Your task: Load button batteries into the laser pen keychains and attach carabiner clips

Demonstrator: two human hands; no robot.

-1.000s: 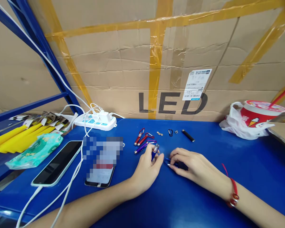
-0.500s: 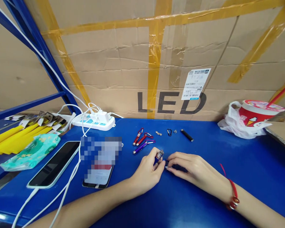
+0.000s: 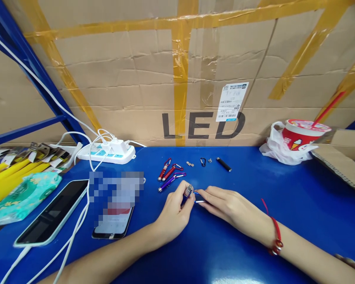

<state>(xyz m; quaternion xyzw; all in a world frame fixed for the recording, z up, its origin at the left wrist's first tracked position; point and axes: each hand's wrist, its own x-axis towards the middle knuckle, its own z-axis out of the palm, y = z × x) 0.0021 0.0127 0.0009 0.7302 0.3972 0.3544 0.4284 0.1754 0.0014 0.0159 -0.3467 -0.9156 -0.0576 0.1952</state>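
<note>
My left hand [image 3: 172, 215] is closed around a small keychain flashlight [image 3: 189, 191], its silver end pointing up and most of its dark blue body hidden by the fingers. Just to the right, my right hand [image 3: 229, 206] pinches a blue carabiner clip [image 3: 199, 201] with a silver bar. Whether the clip is joined to the flashlight I cannot tell. Beyond my hands lie a purple keychain flashlight [image 3: 170, 182], two red ones, several button cells [image 3: 190, 164], a black carabiner [image 3: 202, 162], a tiny metal part [image 3: 210, 160] and a black tube [image 3: 224, 164].
On the left are a phone with a lit screen [image 3: 118, 221], a dark-screened phone [image 3: 53, 213], white cables, a power strip [image 3: 121, 157] and a tissue pack [image 3: 26, 195]. A red cup [image 3: 298, 136] in a plastic bag stands right. A large cardboard box [image 3: 130, 90] rises behind.
The view has shifted, so everything sits further left. My right hand has come slightly closer to the left, and more of the blue carabiner shows between them.
</note>
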